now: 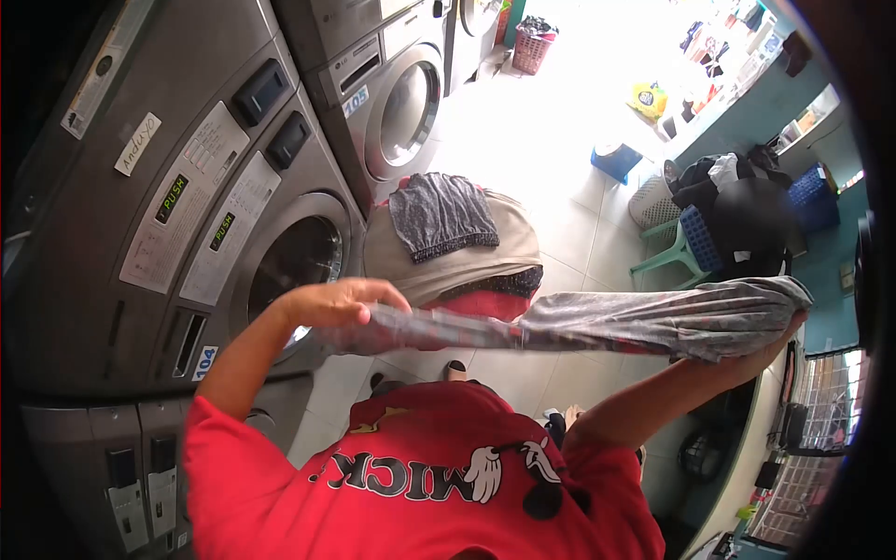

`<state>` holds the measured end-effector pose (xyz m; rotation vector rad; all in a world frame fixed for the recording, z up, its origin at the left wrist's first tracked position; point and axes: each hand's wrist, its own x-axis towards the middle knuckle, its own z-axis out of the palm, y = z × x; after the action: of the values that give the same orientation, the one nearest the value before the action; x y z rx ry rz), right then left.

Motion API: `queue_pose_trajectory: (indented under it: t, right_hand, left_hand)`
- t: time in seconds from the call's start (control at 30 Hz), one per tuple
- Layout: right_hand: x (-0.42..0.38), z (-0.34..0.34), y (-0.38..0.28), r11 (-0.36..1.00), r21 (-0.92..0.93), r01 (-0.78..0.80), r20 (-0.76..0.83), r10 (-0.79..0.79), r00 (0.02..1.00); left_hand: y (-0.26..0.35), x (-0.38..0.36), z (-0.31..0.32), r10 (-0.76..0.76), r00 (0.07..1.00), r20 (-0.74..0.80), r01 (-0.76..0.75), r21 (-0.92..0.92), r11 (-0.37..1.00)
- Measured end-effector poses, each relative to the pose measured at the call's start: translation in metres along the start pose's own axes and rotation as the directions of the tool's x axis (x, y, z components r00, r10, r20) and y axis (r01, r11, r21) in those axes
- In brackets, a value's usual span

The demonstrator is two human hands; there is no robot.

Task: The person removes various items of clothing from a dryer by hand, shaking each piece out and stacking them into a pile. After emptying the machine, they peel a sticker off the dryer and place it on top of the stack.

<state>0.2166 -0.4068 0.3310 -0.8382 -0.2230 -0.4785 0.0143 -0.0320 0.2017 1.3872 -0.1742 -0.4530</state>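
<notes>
A long grey patterned garment [644, 322] stretches across in front of my body, between my two hands. At its left end my left hand [345, 302] has its fingers closed on the cloth. My right hand [795, 323] holds the other end at the far right, where bunched fabric covers most of its fingers. Beyond the garment stands a beige cloth-lined laundry basket [383, 247]. Dark grey dotted shorts [443, 219] lie over its top, and red cloth [481, 304] shows at its near side.
Stacked washing machines [308, 247] line the left, with round doors. On the right, a green plastic stool [686, 247] stands near a heap of dark clothes [737, 196]. A pink basket [532, 49] of laundry sits far back on the tiled floor [569, 229]. Another person's foot [572, 413] shows below.
</notes>
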Motion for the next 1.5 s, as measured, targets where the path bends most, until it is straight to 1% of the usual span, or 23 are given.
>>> queue_pose_trajectory:
  t: [0.07,0.13,0.2,0.27,0.33,0.43,0.5,0.57,0.6,0.67,0.7,0.73,0.77,0.8,0.83,0.9,0.93,0.97,1.03,1.3,1.4,1.47,1.5]
  right_hand:
    - [0.013,-0.011,-0.005,0.993,0.087,-0.08,0.048,0.076,0.996]
    - [0.03,-0.029,-0.001,0.946,0.258,-0.194,0.26,0.125,0.958]
    - [0.027,-0.003,0.012,0.986,-0.121,0.115,0.062,-0.108,0.992]
    - [0.02,0.031,0.022,0.965,-0.26,0.038,-0.061,-0.056,0.997]
    - [0.032,0.04,0.046,0.878,-0.474,0.058,-0.048,-0.091,0.995]
    - [0.086,0.012,0.118,0.989,-0.11,-0.095,0.105,0.107,0.989]
    - [0.101,0.012,0.158,0.985,-0.085,-0.153,0.204,0.167,0.964]
    - [0.108,0.027,0.189,0.972,-0.159,-0.171,0.187,0.199,0.962]
    - [0.116,0.034,0.201,0.958,-0.176,-0.227,0.16,0.256,0.953]
    - [0.138,0.048,0.212,0.968,-0.185,-0.169,0.229,0.21,0.95]
    - [0.166,0.049,0.218,0.973,-0.161,-0.164,0.361,0.213,0.908]
    - [0.19,0.046,0.222,0.977,-0.135,-0.163,0.485,0.209,0.849]
    - [0.195,0.053,0.212,0.917,-0.378,0.128,0.452,0.063,0.89]
    - [0.199,0.061,0.202,0.708,-0.617,0.343,0.408,-0.085,0.909]
    - [0.21,0.062,0.191,0.579,-0.637,0.51,0.544,-0.132,0.829]
    - [0.202,0.073,0.169,0.431,-0.615,0.66,0.67,-0.155,0.726]
    - [0.19,0.076,0.161,0.796,-0.449,0.407,0.523,-0.135,0.841]
    - [0.176,0.076,0.151,0.985,-0.146,0.093,0.39,-0.029,0.92]
    - [0.16,0.058,0.153,0.99,-0.14,0.0,0.338,0.048,0.94]
    - [0.068,-0.126,0.247,0.862,-0.425,-0.275,0.161,0.371,0.915]
    - [0.005,-0.21,0.259,0.7,-0.652,-0.292,0.102,0.462,0.881]
    - [-0.034,-0.275,0.278,0.554,-0.719,-0.419,-0.072,0.541,0.838]
    - [-0.052,-0.325,0.296,0.397,-0.837,-0.376,-0.104,0.56,0.822]
  left_hand:
    - [-0.008,-0.014,0.004,-0.416,0.905,0.09,0.418,-0.373,0.828]
    - [-0.008,-0.018,0.007,-0.515,0.857,0.011,0.464,-0.449,0.763]
    - [-0.004,-0.02,0.007,-0.553,0.826,0.104,0.559,-0.031,0.829]
    - [0.004,-0.012,0.011,-0.542,0.822,0.175,0.548,0.019,0.837]
    - [0.01,-0.006,0.013,-0.388,0.921,0.02,0.389,-0.057,0.919]
    - [-0.005,0.016,-0.015,-0.184,0.936,-0.299,0.159,-0.107,0.981]
    - [-0.01,0.028,-0.042,-0.303,0.855,-0.42,0.336,0.003,0.942]
    - [-0.018,0.043,-0.079,-0.224,0.827,-0.516,0.412,0.285,0.865]
    - [-0.013,0.054,-0.096,-0.145,0.756,-0.639,0.461,0.361,0.811]
    - [0.013,0.065,-0.139,0.324,0.673,-0.665,0.349,0.672,0.653]
    - [0.057,0.069,-0.13,0.321,0.457,-0.829,0.499,0.538,0.68]
    - [0.067,0.073,-0.166,0.607,0.286,-0.742,0.518,0.652,0.553]
    - [0.091,0.069,-0.164,0.783,0.251,-0.569,0.459,0.782,0.421]
    - [0.121,0.061,-0.156,0.912,0.197,-0.361,0.411,0.875,0.257]
    - [0.138,0.057,-0.146,0.913,0.195,-0.358,0.414,0.874,0.254]
    - [0.155,0.054,-0.124,0.847,0.006,-0.531,0.204,0.83,0.519]
    - [0.154,0.051,-0.119,0.85,0.001,-0.527,0.205,0.832,0.515]
    - [0.15,0.048,-0.116,0.886,0.024,-0.463,0.298,0.849,0.436]
    - [0.133,0.045,-0.101,0.892,0.11,-0.439,0.373,0.85,0.372]
    - [-0.049,0.049,-0.057,0.774,0.425,-0.47,0.537,0.819,0.202]
    - [-0.146,0.039,-0.032,0.599,0.521,-0.608,0.609,0.756,0.238]
    - [-0.209,0.032,-0.009,0.405,0.499,-0.767,0.641,0.64,0.424]
    - [-0.227,0.027,0.005,0.302,0.531,-0.792,0.682,0.611,0.403]
